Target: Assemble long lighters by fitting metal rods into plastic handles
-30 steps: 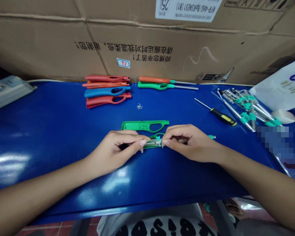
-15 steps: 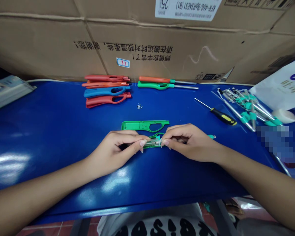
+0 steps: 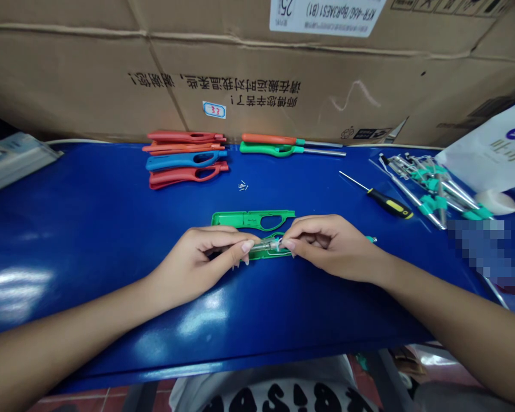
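Observation:
Over a green lighter shell half point(image 3: 264, 254) on the table, both hands hold a lighter's inner mechanism point(image 3: 266, 245), with a clear body and a teal part. My left hand point(image 3: 217, 250) is closed, thumb and fingers pinching the clear end. At the other end my right hand point(image 3: 321, 246) is closed in a pinch by the teal part and a white wire; its fingers partly hide what they grip. A teal-tipped end point(image 3: 371, 239) shows beyond the right hand. Just behind, the other green shell half point(image 3: 249, 220) lies with its inside up.
Red, orange and blue lighter shells point(image 3: 186, 160) lie at the back left, near two lighters with metal tubes point(image 3: 274, 149). Tiny screws point(image 3: 242, 186) sit mid-table. Rightward are a screwdriver point(image 3: 388, 203) and piled lighter mechanisms point(image 3: 438, 189). A cardboard box point(image 3: 240, 57) stands behind.
The mechanism has shifted and turned slightly between the hands. More of the green shell half and a white wire now show beneath the right fingers.

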A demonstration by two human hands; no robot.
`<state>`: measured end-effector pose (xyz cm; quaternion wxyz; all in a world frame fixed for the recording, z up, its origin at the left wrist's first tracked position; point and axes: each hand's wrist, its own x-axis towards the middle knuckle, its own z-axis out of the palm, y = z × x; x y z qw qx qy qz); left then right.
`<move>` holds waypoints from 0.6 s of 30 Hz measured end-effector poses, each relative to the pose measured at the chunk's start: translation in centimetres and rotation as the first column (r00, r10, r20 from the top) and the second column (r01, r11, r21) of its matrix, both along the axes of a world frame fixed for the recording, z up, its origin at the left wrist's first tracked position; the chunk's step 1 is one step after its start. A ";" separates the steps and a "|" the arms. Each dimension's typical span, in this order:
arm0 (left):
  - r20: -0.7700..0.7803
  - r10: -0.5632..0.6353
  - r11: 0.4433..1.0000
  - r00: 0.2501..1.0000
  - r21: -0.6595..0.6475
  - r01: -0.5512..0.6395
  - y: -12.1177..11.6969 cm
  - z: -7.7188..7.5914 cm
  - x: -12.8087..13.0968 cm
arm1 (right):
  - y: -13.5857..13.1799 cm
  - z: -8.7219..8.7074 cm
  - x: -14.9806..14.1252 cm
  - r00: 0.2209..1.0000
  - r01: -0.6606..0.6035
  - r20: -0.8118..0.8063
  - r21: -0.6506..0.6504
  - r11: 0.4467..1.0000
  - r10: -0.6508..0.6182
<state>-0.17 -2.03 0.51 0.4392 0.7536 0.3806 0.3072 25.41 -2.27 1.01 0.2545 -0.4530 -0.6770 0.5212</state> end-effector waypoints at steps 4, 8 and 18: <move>0.017 0.027 0.999 0.999 -0.029 -0.027 0.0 0.1 0.0 | -0.1 0.0 -0.1 0.999 0.032 -0.035 -0.010 0.999 -0.032; 0.016 0.037 0.999 0.999 -0.012 -0.037 0.0 0.1 0.0 | -0.2 0.1 -0.3 0.997 0.061 -0.052 -0.061 0.996 -0.064; 0.015 0.023 0.999 1.000 0.045 -0.023 -0.2 -0.1 0.0 | -0.3 -0.1 -0.6 0.994 0.103 -0.022 -0.043 0.994 -0.104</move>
